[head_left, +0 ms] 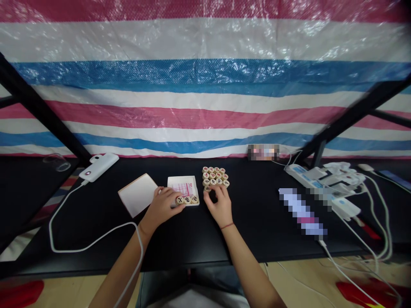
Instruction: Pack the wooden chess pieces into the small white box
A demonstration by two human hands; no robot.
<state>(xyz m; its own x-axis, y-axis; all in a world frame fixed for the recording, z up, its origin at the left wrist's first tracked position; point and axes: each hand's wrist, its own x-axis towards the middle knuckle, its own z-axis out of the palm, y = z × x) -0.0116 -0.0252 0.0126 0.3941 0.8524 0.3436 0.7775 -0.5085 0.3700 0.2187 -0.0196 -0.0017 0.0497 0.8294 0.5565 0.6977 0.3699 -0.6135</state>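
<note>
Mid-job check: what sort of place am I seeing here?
Probably a makeshift indoor workstation: a black table backed by a striped plastic tarp, with power strips plugged up at the right and wooden game pieces laid out in the middle.

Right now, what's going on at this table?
A person works at a black table with both hands. The left hand rests at a small white box holding three round wooden game pieces along its front edge. The right hand touches the nearest of a cluster of pieces lying beside the box. A flat white lid lies left of it.
</note>
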